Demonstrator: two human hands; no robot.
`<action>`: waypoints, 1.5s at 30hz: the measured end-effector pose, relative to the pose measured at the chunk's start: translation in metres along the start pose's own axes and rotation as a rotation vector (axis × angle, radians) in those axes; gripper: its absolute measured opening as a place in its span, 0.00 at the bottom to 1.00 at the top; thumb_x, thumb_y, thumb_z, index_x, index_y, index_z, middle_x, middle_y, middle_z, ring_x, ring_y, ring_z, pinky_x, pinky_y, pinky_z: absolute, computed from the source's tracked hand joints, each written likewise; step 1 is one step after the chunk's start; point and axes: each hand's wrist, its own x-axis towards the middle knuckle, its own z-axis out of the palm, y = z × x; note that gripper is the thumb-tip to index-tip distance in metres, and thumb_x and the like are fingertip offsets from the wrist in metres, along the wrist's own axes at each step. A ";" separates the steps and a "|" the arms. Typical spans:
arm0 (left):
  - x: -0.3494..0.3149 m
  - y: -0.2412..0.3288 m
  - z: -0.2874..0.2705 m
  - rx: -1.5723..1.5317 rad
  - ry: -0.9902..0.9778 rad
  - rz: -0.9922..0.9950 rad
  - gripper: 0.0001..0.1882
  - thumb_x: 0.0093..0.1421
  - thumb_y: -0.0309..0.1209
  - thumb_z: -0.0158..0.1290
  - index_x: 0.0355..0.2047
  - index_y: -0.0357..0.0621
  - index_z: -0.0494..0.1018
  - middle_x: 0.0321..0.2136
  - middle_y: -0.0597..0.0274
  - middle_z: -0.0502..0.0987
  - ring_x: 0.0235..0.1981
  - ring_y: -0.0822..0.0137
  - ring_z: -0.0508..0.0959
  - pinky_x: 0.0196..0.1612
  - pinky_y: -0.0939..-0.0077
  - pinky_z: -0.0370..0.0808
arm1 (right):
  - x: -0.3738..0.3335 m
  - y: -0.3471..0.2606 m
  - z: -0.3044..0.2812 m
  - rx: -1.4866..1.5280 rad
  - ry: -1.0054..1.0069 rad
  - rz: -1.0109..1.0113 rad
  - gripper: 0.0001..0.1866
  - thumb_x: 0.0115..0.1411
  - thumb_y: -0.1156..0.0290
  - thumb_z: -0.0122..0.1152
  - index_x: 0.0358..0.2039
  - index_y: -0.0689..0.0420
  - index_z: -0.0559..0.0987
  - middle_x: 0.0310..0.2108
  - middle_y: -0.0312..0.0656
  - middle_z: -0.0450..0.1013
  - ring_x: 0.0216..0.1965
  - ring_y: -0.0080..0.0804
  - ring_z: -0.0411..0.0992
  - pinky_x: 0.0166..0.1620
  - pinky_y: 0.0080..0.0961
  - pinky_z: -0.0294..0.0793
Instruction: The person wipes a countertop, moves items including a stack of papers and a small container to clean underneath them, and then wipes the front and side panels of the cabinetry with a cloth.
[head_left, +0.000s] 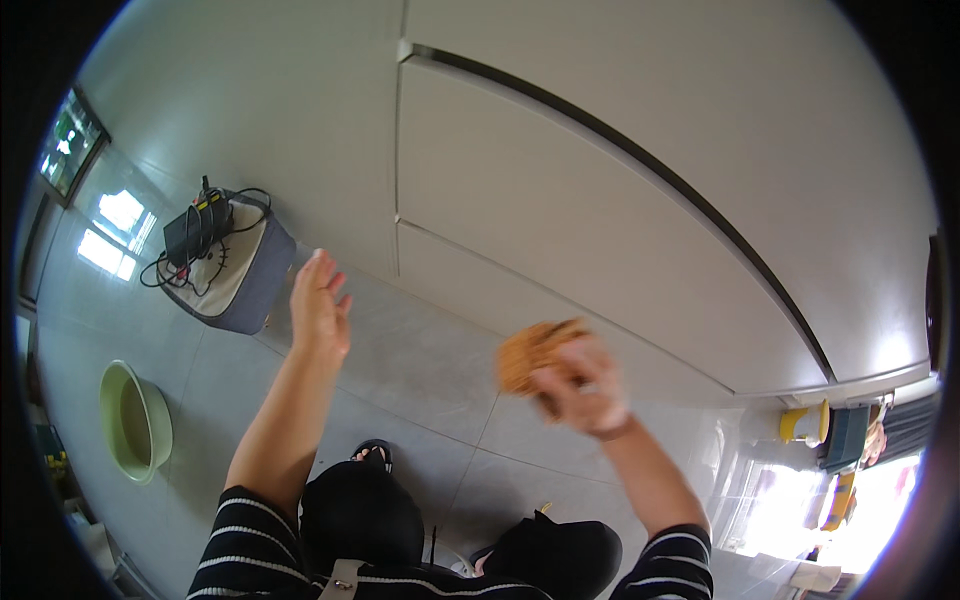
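Observation:
An orange-brown cloth (527, 358), bunched up and a little blurred, is gripped in my right hand (588, 385). It is held in front of the lower part of a pale cabinet front (540, 190), and I cannot tell whether it touches the panel. My left hand (321, 305) is raised with its fingers stretched out and nothing in it. That hand is nearest to a grey and beige fabric box (255, 285), and a small gap seems to lie between them.
A black power adapter (197, 232) with tangled cables lies on the fabric box. A pale green basin (135, 424) stands on the grey tiled floor (410, 345) at the left. A yellow and white bucket (804, 423) is at the far right. A dark groove crosses the cabinet.

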 end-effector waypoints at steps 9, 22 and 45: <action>0.000 -0.053 0.006 0.087 -0.078 -0.098 0.36 0.62 0.50 0.53 0.64 0.46 0.57 0.64 0.55 0.58 0.64 0.57 0.58 0.65 0.53 0.49 | 0.110 0.086 0.099 -0.617 0.683 -0.077 0.21 0.51 0.68 0.70 0.46 0.40 0.79 0.52 0.32 0.72 0.54 0.31 0.65 0.45 0.30 0.70; -0.007 -0.081 0.014 0.241 -0.113 -0.064 0.27 0.64 0.48 0.52 0.58 0.48 0.65 0.56 0.61 0.67 0.58 0.64 0.65 0.58 0.61 0.59 | 0.016 0.033 0.143 -0.659 -0.248 0.135 0.18 0.54 0.64 0.58 0.47 0.46 0.78 0.59 0.37 0.66 0.50 0.31 0.64 0.40 0.35 0.71; -0.004 -0.159 0.042 0.945 -0.493 -0.300 0.10 0.61 0.32 0.56 0.28 0.36 0.76 0.23 0.61 0.78 0.22 0.73 0.76 0.25 0.80 0.74 | -0.100 -0.008 -0.033 -0.292 -0.029 0.554 0.17 0.46 0.80 0.64 0.39 0.52 0.83 0.48 0.44 0.68 0.45 0.44 0.68 0.50 0.35 0.69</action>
